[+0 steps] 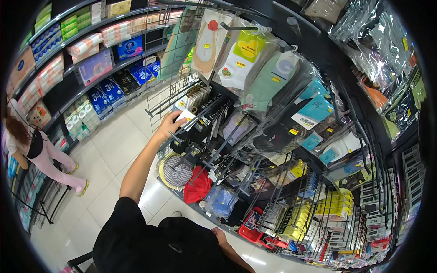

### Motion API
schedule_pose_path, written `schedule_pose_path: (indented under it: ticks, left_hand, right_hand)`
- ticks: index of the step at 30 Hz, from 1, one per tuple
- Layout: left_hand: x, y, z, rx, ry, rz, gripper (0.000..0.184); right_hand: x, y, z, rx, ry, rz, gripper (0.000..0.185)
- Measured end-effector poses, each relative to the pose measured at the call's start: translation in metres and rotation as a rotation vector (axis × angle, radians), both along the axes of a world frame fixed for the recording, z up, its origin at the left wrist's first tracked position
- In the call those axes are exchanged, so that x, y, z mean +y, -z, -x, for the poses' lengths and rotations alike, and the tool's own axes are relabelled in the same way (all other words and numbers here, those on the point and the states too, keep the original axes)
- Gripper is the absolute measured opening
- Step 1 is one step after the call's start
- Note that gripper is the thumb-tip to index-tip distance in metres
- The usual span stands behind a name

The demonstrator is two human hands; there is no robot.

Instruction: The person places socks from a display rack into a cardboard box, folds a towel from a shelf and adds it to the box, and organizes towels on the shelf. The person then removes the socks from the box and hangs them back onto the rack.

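Note:
My left hand reaches out to the hanging rack, thumb and fingers closed on the edge of a white-topped package. This package hangs among dark packaged goods on metal hooks, and what it contains is unclear. Just behind it is a row of pale carded packs. My right hand is low beside my body, partly hidden by my black shirt, and its fingers are hard to make out. Above the left hand hang bagged socks, a white pair and a green pair.
Below are a checked hat, a red cloth item and a red basket. Hooks jut out from the rack. Tissue packs fill shelves across the tiled aisle, where another person stands at left.

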State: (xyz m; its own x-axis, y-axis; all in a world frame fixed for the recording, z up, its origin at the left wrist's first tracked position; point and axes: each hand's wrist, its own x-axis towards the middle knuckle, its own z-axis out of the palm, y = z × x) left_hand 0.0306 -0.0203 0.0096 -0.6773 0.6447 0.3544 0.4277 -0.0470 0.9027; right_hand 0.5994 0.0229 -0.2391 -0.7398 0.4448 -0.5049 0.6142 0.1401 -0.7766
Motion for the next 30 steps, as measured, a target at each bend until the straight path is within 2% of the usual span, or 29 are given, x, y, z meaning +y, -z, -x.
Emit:
schedule_pose_path:
  ticks: [1,3,4,5,6,7,8,10,12,13,14,15,17,23,30]
  left_hand:
    - [-0.004,0.007,-0.008,-0.181,0.053,-0.086,0.028]
    - [-0.025,0.003,-0.044,-0.115,0.006,-0.055,0.021]
    - [-0.031,0.010,-0.061,-0.231,-0.025,-0.021,0.019]
    - [-0.043,-0.004,-0.082,-0.250,-0.021,0.136,0.019]
    - [-0.045,0.037,-0.088,-0.241,0.064,-0.024,0.020]
    - [-0.056,0.030,-0.108,-0.123,0.079,0.029,0.022]
    - [-0.064,0.018,-0.136,-0.200,0.088,0.043,0.022]
    - [-0.076,0.042,-0.173,-0.240,0.179,0.088,0.022]
    - [-0.085,0.052,-0.210,-0.342,0.294,0.095,0.023]
    - [-0.088,0.051,-0.227,-0.352,0.340,0.113,0.022]
    - [-0.089,0.048,-0.246,-0.362,0.346,0.051,0.020]
    - [-0.091,0.046,-0.263,-0.454,0.361,0.124,0.019]
    - [-0.089,0.050,-0.292,-0.496,0.406,0.073,0.019]
    - [-0.077,0.040,-0.321,-0.203,0.402,0.054,0.022]
    - [-0.063,0.049,-0.335,-0.153,0.548,0.233,0.030]
  right_hand:
    - [-0.002,-0.018,0.004,-0.056,-0.014,-0.047,0.035]
    - [-0.002,-0.031,0.010,-0.110,-0.026,-0.091,0.035]
    - [-0.002,-0.032,0.014,-0.071,-0.015,-0.115,0.031]
    - [-0.003,-0.032,0.015,-0.034,-0.005,-0.139,0.028]
    - [-0.004,-0.035,0.016,-0.039,-0.006,-0.131,0.028]
    - [-0.003,-0.049,0.026,0.016,0.071,-0.084,0.025]
    - [-0.001,-0.063,0.038,0.070,0.146,-0.036,0.023]
    - [-0.001,-0.083,0.057,0.267,0.179,-0.166,0.022]
    - [0.002,-0.134,0.083,0.459,0.148,-0.204,0.029]
    - [0.002,-0.159,0.094,0.457,0.148,-0.194,0.029]
    - [0.002,-0.183,0.104,0.525,0.073,-0.279,0.029]
    - [0.001,-0.196,0.109,0.593,0.000,-0.364,0.030]
    - [-0.002,-0.198,0.109,0.599,0.008,-0.395,0.030]
    - [-0.008,-0.188,0.087,0.512,0.174,-0.367,0.018]
    - [-0.023,-0.201,0.049,0.489,0.379,-0.485,0.018]
